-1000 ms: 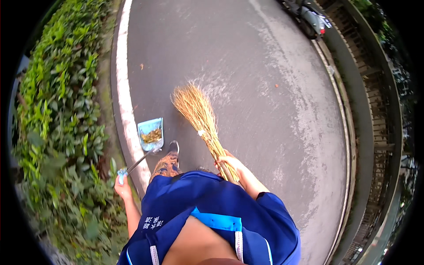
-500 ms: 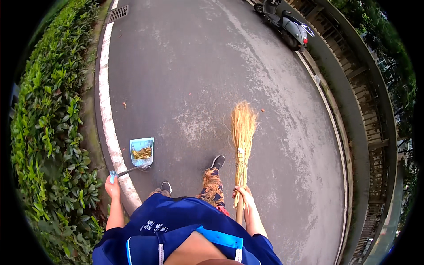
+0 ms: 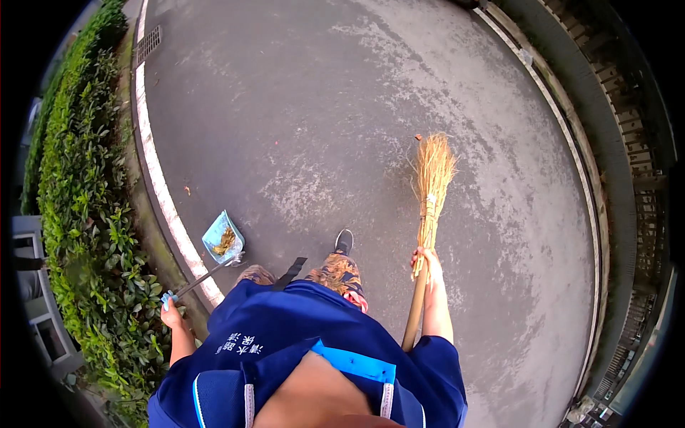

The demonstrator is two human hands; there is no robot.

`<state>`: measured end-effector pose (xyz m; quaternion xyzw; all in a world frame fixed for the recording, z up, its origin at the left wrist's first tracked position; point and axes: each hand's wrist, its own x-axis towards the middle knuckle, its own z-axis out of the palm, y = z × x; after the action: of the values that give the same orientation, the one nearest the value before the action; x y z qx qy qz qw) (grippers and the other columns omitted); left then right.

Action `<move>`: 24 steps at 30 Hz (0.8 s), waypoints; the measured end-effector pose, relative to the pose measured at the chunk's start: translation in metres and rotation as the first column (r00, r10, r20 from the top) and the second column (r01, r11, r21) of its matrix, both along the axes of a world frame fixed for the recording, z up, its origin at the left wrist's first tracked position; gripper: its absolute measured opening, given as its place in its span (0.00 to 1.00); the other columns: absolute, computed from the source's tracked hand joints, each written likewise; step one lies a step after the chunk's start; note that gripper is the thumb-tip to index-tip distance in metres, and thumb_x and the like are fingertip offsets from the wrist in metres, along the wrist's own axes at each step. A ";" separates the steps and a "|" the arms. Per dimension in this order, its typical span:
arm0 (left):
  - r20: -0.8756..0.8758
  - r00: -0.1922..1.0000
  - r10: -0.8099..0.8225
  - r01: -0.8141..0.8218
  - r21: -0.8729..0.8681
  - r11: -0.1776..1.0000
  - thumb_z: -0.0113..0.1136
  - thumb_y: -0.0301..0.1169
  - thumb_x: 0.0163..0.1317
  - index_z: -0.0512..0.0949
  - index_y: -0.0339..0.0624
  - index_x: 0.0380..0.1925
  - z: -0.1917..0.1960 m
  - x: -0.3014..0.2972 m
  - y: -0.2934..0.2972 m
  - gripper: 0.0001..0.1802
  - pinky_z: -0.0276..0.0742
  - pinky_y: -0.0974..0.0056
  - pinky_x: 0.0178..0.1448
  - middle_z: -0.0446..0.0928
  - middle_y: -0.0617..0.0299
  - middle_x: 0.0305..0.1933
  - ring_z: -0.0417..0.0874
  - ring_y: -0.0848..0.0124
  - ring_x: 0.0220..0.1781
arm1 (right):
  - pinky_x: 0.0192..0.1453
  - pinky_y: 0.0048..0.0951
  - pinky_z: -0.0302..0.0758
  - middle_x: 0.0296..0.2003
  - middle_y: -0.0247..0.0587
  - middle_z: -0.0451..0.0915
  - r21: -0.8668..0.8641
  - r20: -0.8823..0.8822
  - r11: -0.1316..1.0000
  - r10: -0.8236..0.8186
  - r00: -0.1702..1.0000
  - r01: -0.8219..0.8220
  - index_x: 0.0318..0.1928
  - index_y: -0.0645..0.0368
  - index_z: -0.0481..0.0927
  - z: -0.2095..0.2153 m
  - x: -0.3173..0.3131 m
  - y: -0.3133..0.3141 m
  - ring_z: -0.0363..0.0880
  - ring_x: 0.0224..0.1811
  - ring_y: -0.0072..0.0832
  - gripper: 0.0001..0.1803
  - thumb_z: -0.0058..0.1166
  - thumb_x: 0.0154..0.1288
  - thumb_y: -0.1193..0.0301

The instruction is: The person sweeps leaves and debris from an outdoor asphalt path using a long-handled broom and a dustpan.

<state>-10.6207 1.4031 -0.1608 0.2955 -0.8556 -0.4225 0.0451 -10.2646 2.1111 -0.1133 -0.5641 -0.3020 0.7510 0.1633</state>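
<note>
My right hand (image 3: 427,262) is wrapped round a straw broom (image 3: 432,185), where its stalks meet the wooden handle. The bristles point away from me, low over the road beside a small reddish-brown scrap (image 3: 418,137). At the left, my left hand (image 3: 171,314) grips the end of a dark handle with something light blue at its tip. That handle belongs to a light-blue dustpan (image 3: 223,237), which is tilted by the white kerb line and holds yellow-brown leaves. A small orange-brown leaf (image 3: 188,190) lies on the asphalt farther ahead.
Leafy hedge (image 3: 85,207) runs along the left behind a white-painted kerb (image 3: 163,178). A drain grate (image 3: 148,45) sits at the far left. Along the right stand a low kerb (image 3: 581,150) and a fence (image 3: 631,135). My shoe (image 3: 344,241) is on the road.
My right hand and the broom have swung right and forward, nearer the reddish scrap. The dustpan has tilted in my left hand's grip. The view has turned, and the scooter has nearly left it.
</note>
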 end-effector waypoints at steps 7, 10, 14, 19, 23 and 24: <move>0.072 0.997 -0.002 -0.004 0.081 0.997 0.63 0.34 0.59 0.81 0.36 0.40 0.023 0.011 0.055 0.14 0.73 0.67 0.38 0.81 0.64 0.34 0.78 0.74 0.31 | 0.21 0.29 0.76 0.22 0.37 0.74 -0.227 0.050 0.974 -0.006 0.999 0.017 0.37 0.56 0.70 -0.058 -0.035 0.105 0.74 0.20 0.28 0.12 0.58 0.55 0.68; 0.104 0.994 0.034 -0.049 0.149 0.988 0.63 0.34 0.58 0.80 0.36 0.40 0.014 0.000 0.061 0.14 0.73 0.68 0.39 0.81 0.64 0.34 0.78 0.74 0.33 | 0.19 0.32 0.76 0.21 0.38 0.74 -0.235 0.054 0.969 0.094 0.994 -0.079 0.36 0.55 0.71 -0.085 -0.081 0.102 0.75 0.18 0.28 0.12 0.59 0.54 0.68; 0.111 0.993 0.049 -0.063 0.128 0.990 0.64 0.32 0.58 0.80 0.34 0.39 -0.022 -0.004 0.045 0.13 0.71 0.71 0.42 0.81 0.64 0.35 0.78 0.76 0.33 | 0.19 0.33 0.76 0.23 0.39 0.75 -0.241 0.086 0.876 0.449 0.890 -0.418 0.43 0.53 0.68 -0.071 -0.213 0.052 0.76 0.19 0.29 0.18 0.60 0.53 0.69; 0.143 0.976 0.164 -0.163 -0.022 0.986 0.65 0.30 0.55 0.81 0.33 0.38 -0.054 -0.038 0.097 0.13 0.73 0.66 0.41 0.81 0.61 0.31 0.78 0.73 0.31 | 0.27 0.34 0.77 0.28 0.40 0.75 -0.253 -0.112 0.635 0.731 0.674 -0.730 0.53 0.55 0.66 -0.081 -0.370 -0.036 0.77 0.25 0.29 0.25 0.59 0.54 0.71; 0.197 0.909 0.367 -0.349 -0.118 0.930 0.68 0.33 0.53 0.80 0.33 0.41 -0.053 -0.049 0.109 0.18 0.74 0.63 0.45 0.82 0.56 0.35 0.80 0.70 0.37 | 0.28 0.31 0.76 0.27 0.40 0.74 -0.206 -0.177 0.424 0.870 0.459 -0.882 0.56 0.56 0.64 -0.056 -0.484 -0.087 0.76 0.24 0.29 0.29 0.59 0.53 0.72; 0.187 0.895 0.406 -0.395 -0.092 0.914 0.67 0.34 0.53 0.80 0.33 0.41 -0.058 -0.045 0.107 0.19 0.74 0.63 0.45 0.82 0.56 0.35 0.80 0.69 0.36 | 0.28 0.31 0.76 0.27 0.40 0.74 -0.137 -0.186 0.344 0.912 0.366 -0.929 0.56 0.56 0.63 -0.052 -0.508 -0.091 0.76 0.23 0.29 0.30 0.59 0.53 0.73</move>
<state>-10.6656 1.5104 -0.2189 0.5053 -0.7872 -0.3497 0.0514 -10.7730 2.0198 -0.1655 -0.2817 -0.4756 0.7614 -0.3387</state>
